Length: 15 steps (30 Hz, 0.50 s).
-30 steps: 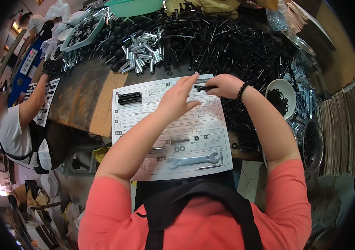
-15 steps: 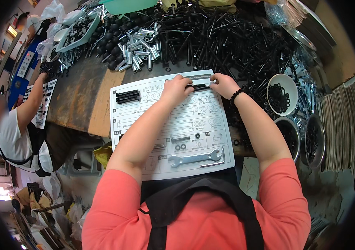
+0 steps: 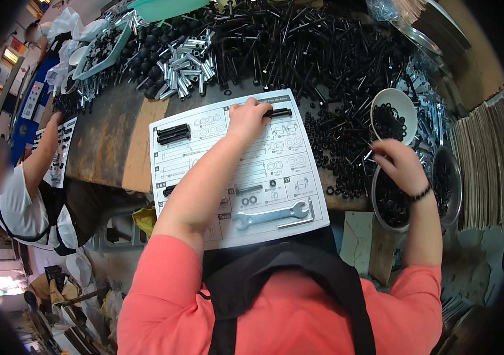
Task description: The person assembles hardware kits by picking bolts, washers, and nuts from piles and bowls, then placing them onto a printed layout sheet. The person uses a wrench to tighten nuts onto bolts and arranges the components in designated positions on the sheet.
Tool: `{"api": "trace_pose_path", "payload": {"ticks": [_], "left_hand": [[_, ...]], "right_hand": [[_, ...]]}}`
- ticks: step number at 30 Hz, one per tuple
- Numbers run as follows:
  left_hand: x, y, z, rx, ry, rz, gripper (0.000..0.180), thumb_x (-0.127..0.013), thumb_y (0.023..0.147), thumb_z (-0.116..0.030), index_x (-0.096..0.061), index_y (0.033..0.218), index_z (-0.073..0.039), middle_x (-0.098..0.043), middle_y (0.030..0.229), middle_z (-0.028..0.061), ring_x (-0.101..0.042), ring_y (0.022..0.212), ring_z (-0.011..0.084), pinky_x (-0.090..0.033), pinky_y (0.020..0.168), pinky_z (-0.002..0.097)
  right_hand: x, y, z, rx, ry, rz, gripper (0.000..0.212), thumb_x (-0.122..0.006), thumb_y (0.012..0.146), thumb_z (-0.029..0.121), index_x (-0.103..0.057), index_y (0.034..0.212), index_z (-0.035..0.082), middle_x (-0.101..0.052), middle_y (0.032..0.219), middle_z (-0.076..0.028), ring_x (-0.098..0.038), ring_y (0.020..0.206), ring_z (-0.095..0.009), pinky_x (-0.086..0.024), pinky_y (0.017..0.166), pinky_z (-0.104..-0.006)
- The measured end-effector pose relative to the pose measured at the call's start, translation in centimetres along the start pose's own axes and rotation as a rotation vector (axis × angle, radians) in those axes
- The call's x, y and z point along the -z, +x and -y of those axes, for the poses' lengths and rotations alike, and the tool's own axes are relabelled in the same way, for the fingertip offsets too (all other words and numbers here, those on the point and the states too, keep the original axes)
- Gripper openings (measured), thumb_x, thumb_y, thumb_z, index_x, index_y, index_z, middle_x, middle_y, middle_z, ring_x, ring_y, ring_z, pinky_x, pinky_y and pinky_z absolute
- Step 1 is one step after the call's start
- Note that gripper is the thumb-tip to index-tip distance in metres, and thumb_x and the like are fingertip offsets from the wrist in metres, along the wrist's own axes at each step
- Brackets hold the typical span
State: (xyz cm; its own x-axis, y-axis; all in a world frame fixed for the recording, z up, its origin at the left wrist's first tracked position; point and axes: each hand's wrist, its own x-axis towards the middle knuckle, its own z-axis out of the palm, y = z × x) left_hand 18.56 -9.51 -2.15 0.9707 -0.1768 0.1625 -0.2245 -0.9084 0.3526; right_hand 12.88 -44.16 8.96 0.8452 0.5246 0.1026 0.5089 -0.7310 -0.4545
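Note:
My left hand rests near the top of the printed hardware sheet, its fingers closed around the left end of some black bolts. The bolts lie across the sheet, partly hidden by the fingers. My right hand, with a dark beaded bracelet, hovers over a metal bowl of small black parts; its thumb and fingers look apart, with nothing visible between them. Another group of black bolts lies at the sheet's upper left. An open-ended wrench and a hex key lie at its lower edge.
Black bolts and silver sleeves are heaped at the back. A white bowl of black rings stands at right, near another metal bowl and stacked cardboard. A co-worker works at far left.
My right hand has left the bolts and moved right and nearer, over the metal bowl. My left hand stays at the bolts. The sheet appears slightly shifted left and turned.

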Motion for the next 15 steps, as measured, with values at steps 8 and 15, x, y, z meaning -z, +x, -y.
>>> {"api": "trace_pose_path", "payload": {"ticks": [8,15], "left_hand": [[3.7,-0.9,0.8,0.108,-0.028,-0.008,0.042,-0.065,0.077,-0.025,-0.057,0.117,-0.017,-0.053,0.116,0.0102,-0.053,0.104,0.0266,-0.033,0.095,0.0408],[8.6,-6.7,3.3,0.150,-0.328,-0.311,0.031,-0.065,0.078,-0.012,-0.061,0.108,-0.007,-0.057,0.102,0.0088,-0.054,0.068,0.0152,-0.046,0.070,0.0270]], "right_hand": [[-1.1,-9.0,-3.3,-0.249,-0.328,0.144,0.078,-0.082,0.053,0.015,-0.049,0.124,0.008,-0.049,0.121,-0.015,-0.048,0.110,-0.034,-0.042,0.093,-0.0387],[-2.9,-8.5,-5.7,-0.180,-0.362,0.104,0.056,-0.072,0.066,0.012,-0.051,0.117,0.007,-0.049,0.110,-0.016,-0.049,0.103,-0.034,-0.043,0.088,-0.0399]]}}
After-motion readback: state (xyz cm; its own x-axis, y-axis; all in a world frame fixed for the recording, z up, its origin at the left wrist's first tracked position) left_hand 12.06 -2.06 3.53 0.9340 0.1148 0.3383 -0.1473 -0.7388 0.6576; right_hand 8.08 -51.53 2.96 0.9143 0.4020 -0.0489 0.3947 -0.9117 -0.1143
